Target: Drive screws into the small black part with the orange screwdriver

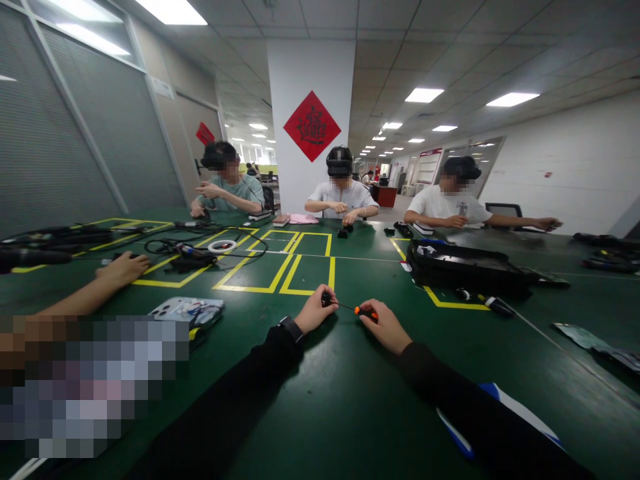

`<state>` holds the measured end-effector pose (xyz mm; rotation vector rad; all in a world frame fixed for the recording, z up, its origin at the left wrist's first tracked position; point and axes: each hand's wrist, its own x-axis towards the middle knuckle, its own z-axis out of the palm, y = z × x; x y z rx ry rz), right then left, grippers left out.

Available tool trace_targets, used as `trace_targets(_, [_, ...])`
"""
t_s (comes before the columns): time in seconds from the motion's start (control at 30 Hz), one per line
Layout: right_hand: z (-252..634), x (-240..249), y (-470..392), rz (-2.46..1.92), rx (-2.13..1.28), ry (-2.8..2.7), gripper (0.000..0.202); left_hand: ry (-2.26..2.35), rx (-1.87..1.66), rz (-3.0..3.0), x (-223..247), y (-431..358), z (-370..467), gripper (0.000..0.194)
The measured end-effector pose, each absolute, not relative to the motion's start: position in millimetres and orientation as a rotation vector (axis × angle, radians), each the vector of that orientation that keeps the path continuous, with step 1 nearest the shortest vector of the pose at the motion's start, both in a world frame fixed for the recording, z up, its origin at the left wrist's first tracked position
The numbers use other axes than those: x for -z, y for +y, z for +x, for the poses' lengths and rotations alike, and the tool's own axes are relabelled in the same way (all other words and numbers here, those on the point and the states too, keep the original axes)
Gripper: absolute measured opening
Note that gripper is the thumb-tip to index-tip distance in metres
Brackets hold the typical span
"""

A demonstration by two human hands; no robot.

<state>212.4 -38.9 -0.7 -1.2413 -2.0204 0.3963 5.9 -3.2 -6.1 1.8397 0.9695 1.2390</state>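
Note:
My right hand [386, 327] is closed round the black and orange handle of a screwdriver [369, 315]. Its thin shaft points left, toward a small black part [327, 299] pinched in the fingers of my left hand [315, 311]. The shaft's tip meets or lies very close to that part; I cannot tell whether it is seated in it. Both hands are just above the green table, in front of the yellow tape outlines. What kind of part it is does not show, as my fingers cover much of it.
A co-worker's hand [124, 267] rests at the left, near black cables [187, 253] and a roll of white tape [222, 246]. A black open case [465, 267] stands at the right. Blue and white packaging [520, 413] lies by my right forearm. Several people sit across the table.

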Motion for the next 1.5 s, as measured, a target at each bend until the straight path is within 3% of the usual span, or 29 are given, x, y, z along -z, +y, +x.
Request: trace_targets(1.5, [213.2, 1.0, -38.3, -1.227, -0.377, -2.027, 0.016, 0.97, -1.238, 1.846, 5.4, -3.6, 6.1, 0.018])
